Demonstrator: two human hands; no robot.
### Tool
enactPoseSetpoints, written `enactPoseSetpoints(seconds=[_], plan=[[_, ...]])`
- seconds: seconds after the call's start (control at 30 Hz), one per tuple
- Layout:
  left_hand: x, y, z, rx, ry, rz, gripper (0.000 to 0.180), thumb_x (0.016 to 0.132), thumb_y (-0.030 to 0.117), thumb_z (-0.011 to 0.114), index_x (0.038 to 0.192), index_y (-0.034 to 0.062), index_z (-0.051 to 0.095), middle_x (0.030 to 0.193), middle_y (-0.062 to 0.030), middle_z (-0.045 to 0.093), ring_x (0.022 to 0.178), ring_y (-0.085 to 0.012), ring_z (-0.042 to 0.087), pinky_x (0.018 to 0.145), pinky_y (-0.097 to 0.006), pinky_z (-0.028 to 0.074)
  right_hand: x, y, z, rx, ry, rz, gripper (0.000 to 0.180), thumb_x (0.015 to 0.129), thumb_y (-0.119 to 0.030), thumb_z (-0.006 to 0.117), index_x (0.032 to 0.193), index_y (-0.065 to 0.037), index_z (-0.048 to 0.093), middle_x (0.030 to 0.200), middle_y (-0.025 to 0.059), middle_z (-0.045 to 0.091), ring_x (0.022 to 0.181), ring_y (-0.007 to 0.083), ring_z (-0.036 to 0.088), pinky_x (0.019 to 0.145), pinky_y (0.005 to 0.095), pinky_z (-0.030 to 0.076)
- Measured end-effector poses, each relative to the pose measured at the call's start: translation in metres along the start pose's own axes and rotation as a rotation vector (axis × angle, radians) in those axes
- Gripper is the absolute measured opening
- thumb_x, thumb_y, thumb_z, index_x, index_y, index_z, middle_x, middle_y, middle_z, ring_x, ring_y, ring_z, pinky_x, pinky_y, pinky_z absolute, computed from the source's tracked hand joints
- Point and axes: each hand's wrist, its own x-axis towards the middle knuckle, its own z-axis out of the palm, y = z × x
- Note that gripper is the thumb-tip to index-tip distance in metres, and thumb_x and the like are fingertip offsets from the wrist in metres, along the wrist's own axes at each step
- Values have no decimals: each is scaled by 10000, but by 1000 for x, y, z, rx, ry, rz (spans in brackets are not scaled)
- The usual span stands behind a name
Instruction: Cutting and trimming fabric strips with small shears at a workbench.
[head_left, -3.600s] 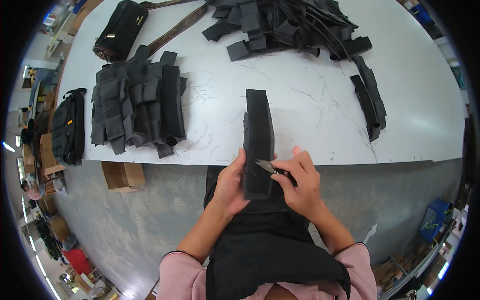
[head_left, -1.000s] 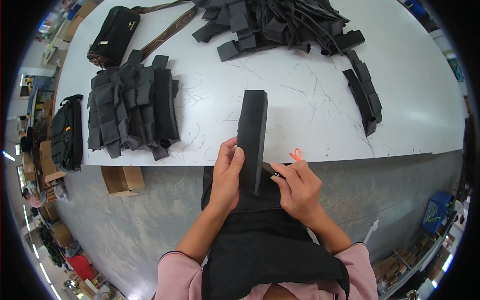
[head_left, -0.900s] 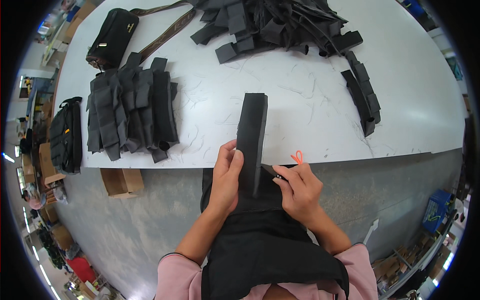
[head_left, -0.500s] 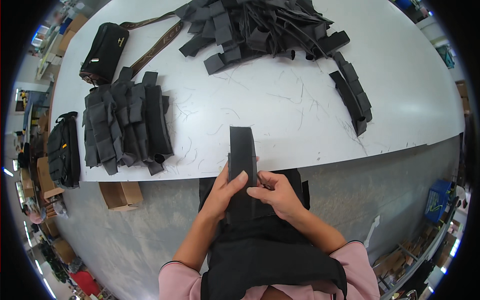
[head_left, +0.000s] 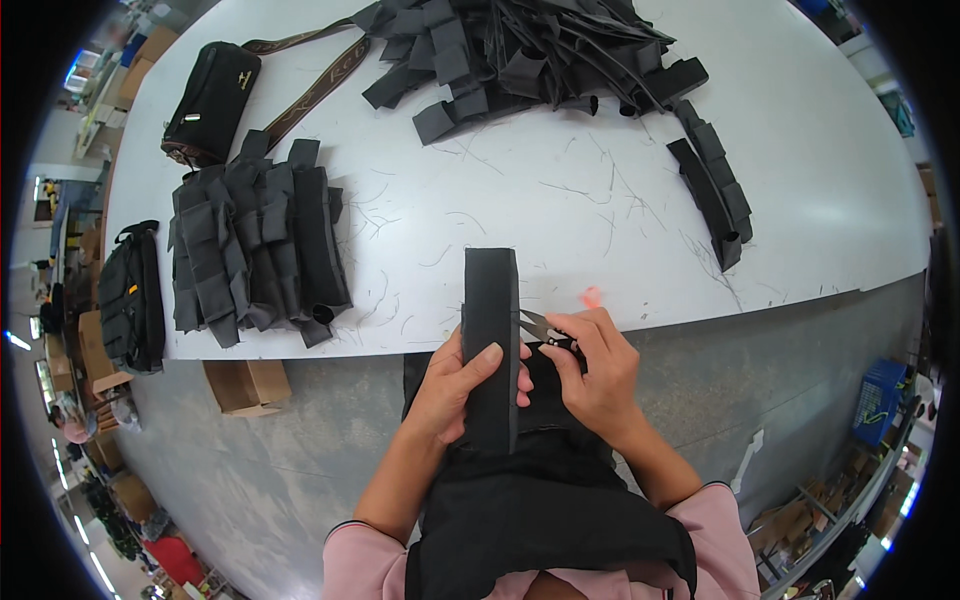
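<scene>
A long black fabric strip (head_left: 491, 310) stands lengthwise in front of me, its far end over the table's near edge. Wrapped around it from the left is my left hand (head_left: 447, 392), thumb on top and fingertips showing at the right side. My right hand (head_left: 606, 372) grips a small pair of thread snips (head_left: 540, 328), whose blades are apart and point at the strip's right edge. Whether the blades touch the fabric or a thread, I cannot tell.
On the white table (head_left: 420, 210) lie a heap of black strips (head_left: 530, 50), a neater stack (head_left: 255, 245), a pair of strips (head_left: 715, 190), loose threads and a shoulder bag (head_left: 212, 105). A backpack (head_left: 132, 300) is at left. An open cardboard box (head_left: 247, 386) is below.
My right hand has moved off the strip, up and right, bringing the snips into view beside its edge. The strip has turned slightly. A small orange-red blur now shows beyond the hand.
</scene>
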Motion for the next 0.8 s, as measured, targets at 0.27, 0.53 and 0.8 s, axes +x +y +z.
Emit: enactPoseSetpoints(seconds=[0.27, 0.53, 0.8], plan=[[0, -1, -2, 5, -27, -23, 245, 903, 183, 564, 1018, -25, 505, 807, -141, 589, 661, -214, 599, 576, -315, 518, 0, 1, 1, 4, 2, 0, 242, 713, -3, 678, 945, -53, 627, 791, 86, 581, 583, 234, 560, 609, 323, 474], [0, 1, -1, 2, -38, -33, 230, 912, 173, 551, 1021, -24, 506, 798, -142, 597, 660, -207, 602, 594, -310, 520, -7, 4, -2, 220, -25, 137, 267, 715, 45, 662, 967, -36, 624, 809, 90, 587, 592, 205, 563, 736, 312, 494], [-1, -3, 1, 126, -67, -81, 424, 924, 146, 532, 1269, 23, 317, 991, -92, 556, 771, -157, 598, 668, -297, 535, 1, -4, 0, 191, -124, 83, 260, 722, 21, 666, 972, -20, 607, 840, 85, 490, 579, 192, 555, 489, 280, 457]])
